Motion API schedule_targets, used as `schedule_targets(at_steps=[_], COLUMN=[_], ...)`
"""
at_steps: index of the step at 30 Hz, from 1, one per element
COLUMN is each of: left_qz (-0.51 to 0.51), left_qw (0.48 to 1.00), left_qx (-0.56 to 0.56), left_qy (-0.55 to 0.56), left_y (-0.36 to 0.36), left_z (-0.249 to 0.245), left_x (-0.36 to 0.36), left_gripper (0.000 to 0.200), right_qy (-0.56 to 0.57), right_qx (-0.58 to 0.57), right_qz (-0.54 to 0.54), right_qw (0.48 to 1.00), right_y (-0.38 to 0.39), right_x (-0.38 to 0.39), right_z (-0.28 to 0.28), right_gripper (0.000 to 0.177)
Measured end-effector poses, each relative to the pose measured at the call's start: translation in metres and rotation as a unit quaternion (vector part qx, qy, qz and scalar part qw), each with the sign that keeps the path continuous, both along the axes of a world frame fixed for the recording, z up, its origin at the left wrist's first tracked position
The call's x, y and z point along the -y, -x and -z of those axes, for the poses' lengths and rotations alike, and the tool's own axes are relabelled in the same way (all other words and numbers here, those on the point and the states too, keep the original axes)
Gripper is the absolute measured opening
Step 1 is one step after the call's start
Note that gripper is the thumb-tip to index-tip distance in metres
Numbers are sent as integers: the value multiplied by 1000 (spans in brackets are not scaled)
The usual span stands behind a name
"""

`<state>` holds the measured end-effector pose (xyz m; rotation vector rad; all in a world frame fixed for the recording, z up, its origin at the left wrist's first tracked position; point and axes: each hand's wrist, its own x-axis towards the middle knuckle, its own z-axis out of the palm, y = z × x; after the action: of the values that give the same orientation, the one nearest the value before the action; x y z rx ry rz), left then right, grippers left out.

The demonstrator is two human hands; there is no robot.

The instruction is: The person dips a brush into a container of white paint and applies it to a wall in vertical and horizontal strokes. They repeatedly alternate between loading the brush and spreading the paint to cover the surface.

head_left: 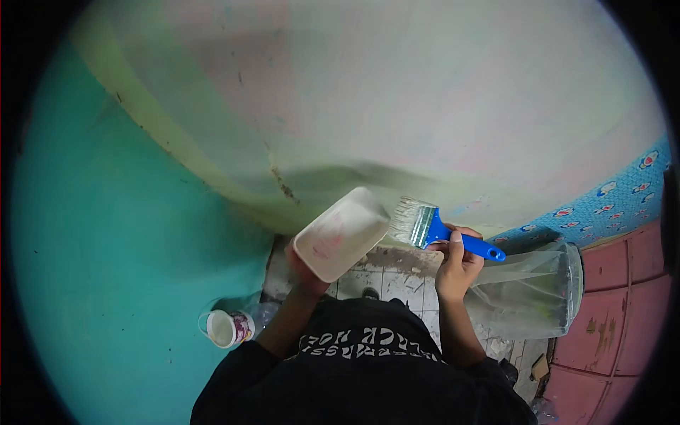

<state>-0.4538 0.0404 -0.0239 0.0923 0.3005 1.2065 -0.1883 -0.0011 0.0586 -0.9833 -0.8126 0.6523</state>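
My left hand (306,275) grips a white rectangular plastic tub (341,235) from its lower left side. The tub is tilted, and pinkish smears show on its inner face. My right hand (460,263) is closed around the blue handle of a wide paintbrush (435,228). Its pale, paint-coated bristles point left, close to the tub's right rim. Both are held in front of a wall (439,106) with patchy whitish paint over pink and green.
A teal wall (106,234) rises on the left, with a small white bucket (225,329) by it. To the right stands a plastic-wrapped, bin-like container (531,290), near blue patterned covering (602,198) and pink panels (602,312). White floor tiles (404,287) are stained.
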Motion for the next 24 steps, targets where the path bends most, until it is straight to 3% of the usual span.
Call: schedule_targets(at_steps=[5,11,17,24], left_qz=[-3,-21,-2,16], left_qw=[997,996,990,980], left_qx=[-71,-12,-79,-180], left_qy=[-9,-83,-118,-87], left_y=[29,53,90,128], left_z=[-7,0,2,-8], left_x=[-9,5,3,3], left_gripper=[76,81,80,85], right_qy=[-14,47,65,76], right_qx=[16,110,320,292], right_qz=[-46,-61,-32,-83], right_qw=[999,991,945,950], right_y=[72,133,173,216], right_x=[-8,-29,-45,-38], right_z=[-9,-17,-10,-17], right_gripper=[12,10,12,11])
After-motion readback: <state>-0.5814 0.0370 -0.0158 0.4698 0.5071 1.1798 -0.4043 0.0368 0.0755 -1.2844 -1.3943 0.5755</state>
